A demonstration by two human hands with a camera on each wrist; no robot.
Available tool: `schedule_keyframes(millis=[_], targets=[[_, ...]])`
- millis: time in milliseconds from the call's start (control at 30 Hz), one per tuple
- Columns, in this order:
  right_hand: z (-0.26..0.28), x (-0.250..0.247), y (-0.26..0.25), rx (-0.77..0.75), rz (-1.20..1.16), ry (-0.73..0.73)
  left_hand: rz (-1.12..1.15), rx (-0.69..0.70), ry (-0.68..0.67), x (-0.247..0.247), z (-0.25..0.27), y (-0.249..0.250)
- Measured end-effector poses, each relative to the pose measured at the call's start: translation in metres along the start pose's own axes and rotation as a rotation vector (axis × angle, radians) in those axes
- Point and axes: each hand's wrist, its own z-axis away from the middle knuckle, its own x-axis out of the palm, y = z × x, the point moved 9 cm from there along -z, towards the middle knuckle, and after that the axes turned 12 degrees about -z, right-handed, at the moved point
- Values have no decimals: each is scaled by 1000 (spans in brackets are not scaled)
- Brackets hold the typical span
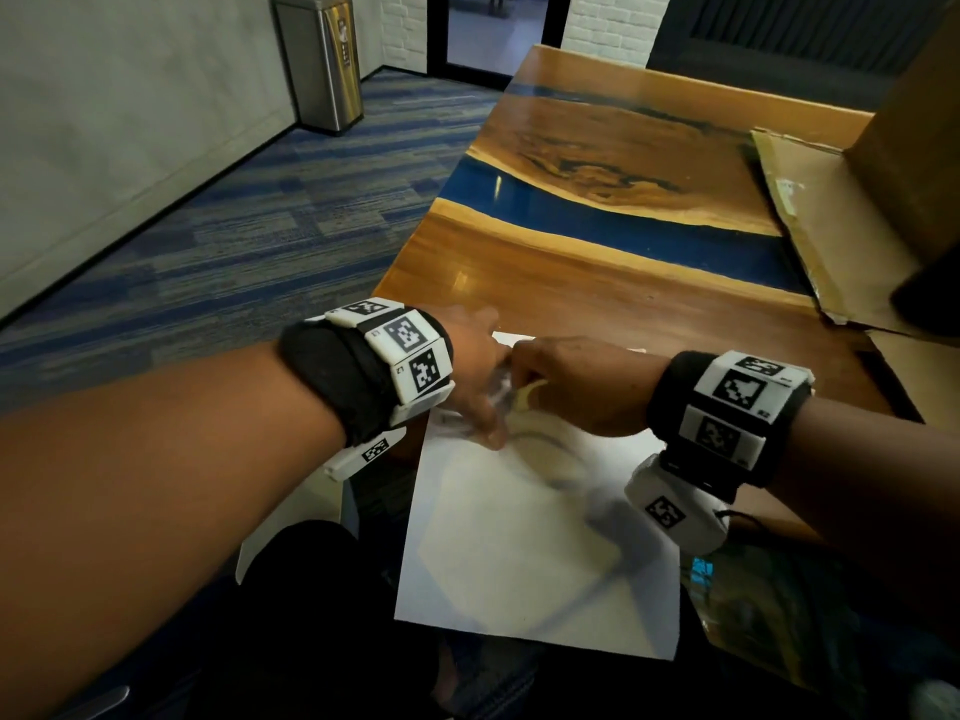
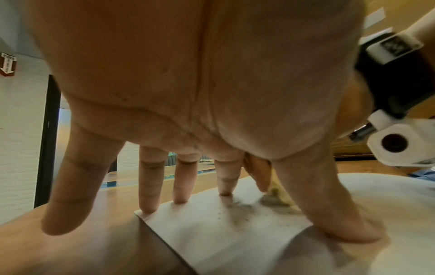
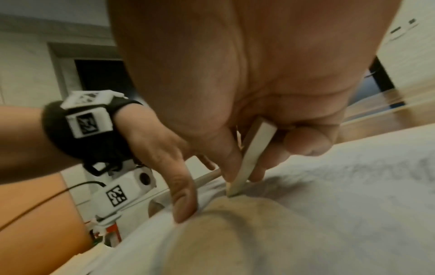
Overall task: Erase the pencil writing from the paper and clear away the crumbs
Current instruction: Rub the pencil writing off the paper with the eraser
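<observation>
A white sheet of paper [image 1: 530,537] lies at the near edge of the wooden table [image 1: 571,283], its near part hanging over the edge. My left hand [image 1: 475,376] presses on the paper's far left corner with spread straight fingers [image 2: 226,178]. My right hand [image 1: 566,381] pinches a flat white eraser [image 3: 253,158] between thumb and fingers, with its tip on the paper [image 3: 329,214]. Grey smudges and dark crumbs [image 2: 237,210] lie on the paper [image 2: 223,232] between my left fingers. Faint pencil writing [image 3: 381,173] shows to the right of the eraser.
A flattened cardboard box [image 1: 841,220] lies on the table at the right. A metal waste bin [image 1: 322,59] stands on the carpet by the far wall. The table's left edge drops to blue striped carpet [image 1: 234,236].
</observation>
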Motion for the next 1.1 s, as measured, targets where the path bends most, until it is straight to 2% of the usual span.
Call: schedule_keyframes(millis=[67,167,200,333,500,633,767,800,933,1100], targets=[[-2,-4,6,25,8,5,-12,5,-6,1,-1,1],[-5,-26,38,195,34,139,-50,13,-15,3,-3,1],[-4,-25,37,199,33,133,-48,12,-16,2,-3,1],[2,1,7,35,-37,-27,-13,8,-18,1,-1,2],[-2,-22,37,164,19,103,-48,14,-16,1,-2,3],[3,4,8,18,-46,-24,-1,14,-17,1,0,3],[0,-18,33,149,-29,124,-42,20,-10,2,-1,3],[0,-18,33,158,-25,130,-41,18,-12,2,-1,3],[5,8,4,38,-41,-34,3,15,-22,1,0,3],[5,-23,48,213,54,104,-4,-5,-47,3,0,0]])
